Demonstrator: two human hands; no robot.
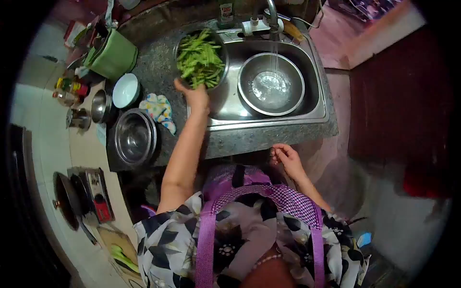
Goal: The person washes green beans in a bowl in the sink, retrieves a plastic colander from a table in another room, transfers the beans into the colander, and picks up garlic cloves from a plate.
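Observation:
My left hand (194, 97) grips the near rim of a metal bowl holding cut green vegetables (200, 57), at the sink's left edge. Inside the sink (223, 103) stands a second metal bowl (243, 91) with water in it. A stream from the faucet (273, 19) falls into that bowl. My right hand (284, 157) hangs in front of the counter edge, fingers curled together, touching neither bowl; whether something small is between the fingers cannot be made out.
Left on the counter are stacked metal bowls (134, 137), a white bowl (126, 91), a dotted cloth (158, 109) and a green container (113, 55). Further left are bottles (71, 86), a stove (100, 194) and a cutting board (115, 242). A dish-soap bottle (226, 12) stands behind the sink.

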